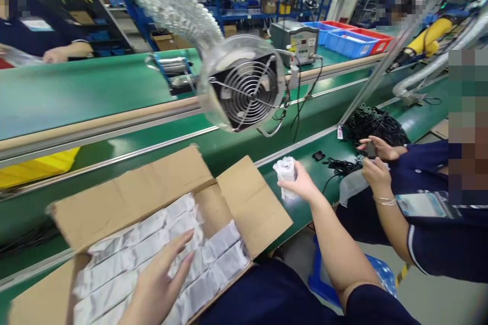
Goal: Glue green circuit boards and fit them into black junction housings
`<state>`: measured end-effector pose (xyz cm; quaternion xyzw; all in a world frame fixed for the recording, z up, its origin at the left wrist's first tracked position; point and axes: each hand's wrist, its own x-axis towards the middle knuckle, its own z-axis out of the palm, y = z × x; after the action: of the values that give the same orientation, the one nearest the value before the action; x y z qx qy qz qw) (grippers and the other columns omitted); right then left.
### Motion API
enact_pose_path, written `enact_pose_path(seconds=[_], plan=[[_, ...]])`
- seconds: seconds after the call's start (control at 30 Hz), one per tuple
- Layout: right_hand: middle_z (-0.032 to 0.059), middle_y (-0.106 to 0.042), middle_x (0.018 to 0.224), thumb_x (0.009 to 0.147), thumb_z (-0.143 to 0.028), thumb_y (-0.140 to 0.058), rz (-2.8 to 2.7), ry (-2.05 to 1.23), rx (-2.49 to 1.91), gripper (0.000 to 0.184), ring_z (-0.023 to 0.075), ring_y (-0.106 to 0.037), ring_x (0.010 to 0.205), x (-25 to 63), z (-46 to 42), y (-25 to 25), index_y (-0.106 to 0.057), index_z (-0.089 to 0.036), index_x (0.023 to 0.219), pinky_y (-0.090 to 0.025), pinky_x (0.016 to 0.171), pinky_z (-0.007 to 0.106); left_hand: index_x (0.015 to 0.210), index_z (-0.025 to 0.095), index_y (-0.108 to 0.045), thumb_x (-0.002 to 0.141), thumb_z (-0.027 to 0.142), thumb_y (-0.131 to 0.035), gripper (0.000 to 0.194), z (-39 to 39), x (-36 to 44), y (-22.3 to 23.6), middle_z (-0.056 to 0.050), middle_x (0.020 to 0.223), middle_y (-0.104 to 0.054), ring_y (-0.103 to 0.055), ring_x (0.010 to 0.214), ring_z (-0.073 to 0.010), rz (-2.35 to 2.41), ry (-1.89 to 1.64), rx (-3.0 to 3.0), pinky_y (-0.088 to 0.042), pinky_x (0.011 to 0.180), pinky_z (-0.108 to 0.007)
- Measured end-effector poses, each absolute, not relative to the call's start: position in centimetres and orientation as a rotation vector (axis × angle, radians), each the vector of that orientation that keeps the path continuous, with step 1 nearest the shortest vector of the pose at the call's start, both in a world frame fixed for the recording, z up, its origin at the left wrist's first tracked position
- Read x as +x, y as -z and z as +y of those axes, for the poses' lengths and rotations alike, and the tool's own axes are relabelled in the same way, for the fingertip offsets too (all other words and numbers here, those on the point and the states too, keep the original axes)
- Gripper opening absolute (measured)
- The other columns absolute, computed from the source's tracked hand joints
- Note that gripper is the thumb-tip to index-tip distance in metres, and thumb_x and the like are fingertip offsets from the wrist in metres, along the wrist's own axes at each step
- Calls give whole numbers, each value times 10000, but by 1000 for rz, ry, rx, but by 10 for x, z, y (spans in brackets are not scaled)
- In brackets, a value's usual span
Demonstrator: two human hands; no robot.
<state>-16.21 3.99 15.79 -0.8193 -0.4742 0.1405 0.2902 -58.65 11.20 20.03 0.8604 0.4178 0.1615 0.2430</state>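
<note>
"Beginning nearest the wearer, what is the state of the left hand?"

"Its thumb and fingers are spread apart over the open carton. The hand and wrist mask part of the rows of wrapped packets. The carton's near side is cut off by the lower edge of view. Whether the fingertips touch a packet cannot be determined."

"State the position of the right hand."

"It grips one white packet above the green bench, just beyond the carton's right flap. The fingers behind the packet are hidden; what the wrapping encloses cannot be made out."

"Which items adjoin it?"

"To the right, a co-worker's hands hold a small dark part, hard to identify. A flat black piece and a cable bundle lie on the bench between, with a larger cable heap behind."

"What obstructs the view farther out?"

"The round fan unit, joined to a foil duct, masks part of the upper green surface. Past it stand a grey control box and blue bins. At far left, another person is cut off by the frame. On the rear shelves, contents are mostly indistinct."
</note>
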Motion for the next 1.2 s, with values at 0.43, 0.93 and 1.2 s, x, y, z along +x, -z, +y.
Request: enact_pose_path(seconds=[0.43, 0.93, 1.2], plan=[[211, -435, 1453, 704, -513, -787, -769, -582, -2429, 822, 404, -409, 1321, -166, 33, -4, -506, -220, 1418, -357, 1037, 558, 1241, 113, -626, 845, 223, -557, 416, 149, -285, -76, -179, 1275, -674, -615, 1226, -312, 746, 257, 2442, -445, 1093, -436], [27, -652, 876, 912, -243, -631, -420, -692, -2041, 137, 167, -609, 870, -96, 21, 37, -630, -150, 812, -495, 828, 325, 927, 150, -682, 883, 159, -567, 123, 153, -248, -24, -110, 954, -725, -684, 943, -218, 974, 482, 2366, -480, 830, -280], [85, -636, 1178, 972, -377, -603, -175, -1009, -1885, 335, 198, -650, 985, -69, 29, 41, -602, -154, 1221, -575, 839, 396, 978, 128, -682, 927, 209, -478, 225, 147, -236, -61, -161, 1120, -629, -621, 1053, -274, 1051, 194, 2440, -464, 942, -351]])
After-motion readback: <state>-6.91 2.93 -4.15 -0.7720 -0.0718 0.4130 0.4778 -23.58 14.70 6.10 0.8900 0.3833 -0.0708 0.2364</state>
